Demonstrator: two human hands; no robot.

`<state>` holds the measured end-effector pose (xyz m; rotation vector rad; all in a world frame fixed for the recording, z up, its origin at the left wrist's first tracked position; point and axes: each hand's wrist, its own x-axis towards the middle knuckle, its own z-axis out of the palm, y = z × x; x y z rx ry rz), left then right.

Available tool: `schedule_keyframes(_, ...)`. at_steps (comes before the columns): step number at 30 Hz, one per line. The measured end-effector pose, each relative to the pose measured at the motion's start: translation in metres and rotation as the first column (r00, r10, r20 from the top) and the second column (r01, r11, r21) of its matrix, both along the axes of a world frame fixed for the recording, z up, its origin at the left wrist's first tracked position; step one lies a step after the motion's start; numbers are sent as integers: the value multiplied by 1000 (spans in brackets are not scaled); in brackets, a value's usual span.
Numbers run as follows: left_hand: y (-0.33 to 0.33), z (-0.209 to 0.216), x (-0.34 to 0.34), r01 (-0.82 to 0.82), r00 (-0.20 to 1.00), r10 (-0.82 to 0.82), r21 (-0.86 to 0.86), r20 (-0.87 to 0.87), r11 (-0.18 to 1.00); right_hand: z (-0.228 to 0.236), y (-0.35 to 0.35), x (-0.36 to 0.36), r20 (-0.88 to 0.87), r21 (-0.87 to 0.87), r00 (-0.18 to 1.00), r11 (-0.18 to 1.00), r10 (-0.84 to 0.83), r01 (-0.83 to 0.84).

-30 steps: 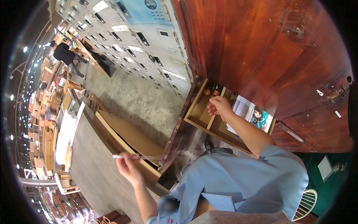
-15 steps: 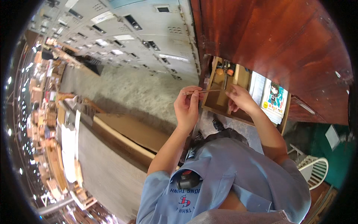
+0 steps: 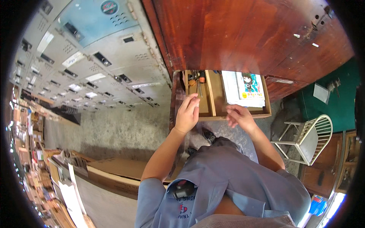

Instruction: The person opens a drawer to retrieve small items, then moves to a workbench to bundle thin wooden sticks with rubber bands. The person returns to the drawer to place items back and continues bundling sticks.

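Observation:
My left hand (image 3: 187, 114) is over the left front of a pulled-out wooden drawer (image 3: 237, 117). Its thumb and fingers are pinched together; whatever lies between them is too small to make out. My right hand (image 3: 241, 118) hovers at the drawer's front edge, its fingers loosely bent and apart, holding nothing visible. Inside the narrow left compartment is a thin metal-shafted tool (image 3: 200, 90) beside orange-and-black handled tools (image 3: 196, 78). The wider right compartment holds a stack of papers (image 3: 232, 89) and a booklet with a colourful cover (image 3: 251, 86).
A red-brown wooden cabinet (image 3: 235, 34) rises beyond the drawer. Grey metal lockers (image 3: 114, 57) line the left. A white spindle-back chair (image 3: 306, 142) stands at right. Behind my left arm lie a cardboard box (image 3: 118, 169) and a grey-topped surface (image 3: 99, 201).
The thin rod pinched in my left hand no longer shows clearly. That hand has lowered slightly, and my right hand has moved from inside the drawer to its front edge. My view has turned.

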<state>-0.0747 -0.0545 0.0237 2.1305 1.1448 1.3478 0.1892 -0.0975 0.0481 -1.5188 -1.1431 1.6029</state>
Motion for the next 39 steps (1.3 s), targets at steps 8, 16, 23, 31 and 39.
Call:
schedule_keyframes(8, 32, -32, 16, 63, 878, -40, 34, -477, 997, -39, -83, 62, -51, -262, 969, 940, -240, 219)
schedule_keyframes(16, 90, -27, 42, -96, 469, 259, 243, -844, 965, -63, -79, 60, -249, -303, 931, 935, -266, 186)
schedule_keyframes(23, 40, 29, -3, -212, 713, 225, 102, -664, 972, -80, -72, 67, -687, -381, 636, 919, -352, 97)
schedule_keyframes(31, -51, 1, -106, -396, 884, 140, -553, -447, 734, -112, -43, 34, -764, -243, 572, 954, -299, 174)
schedule_keyframes(39, -90, -15, -79, -464, 878, 203, -666, -434, 584, -115, 32, 18, -722, -225, 586, 926, -368, 305)
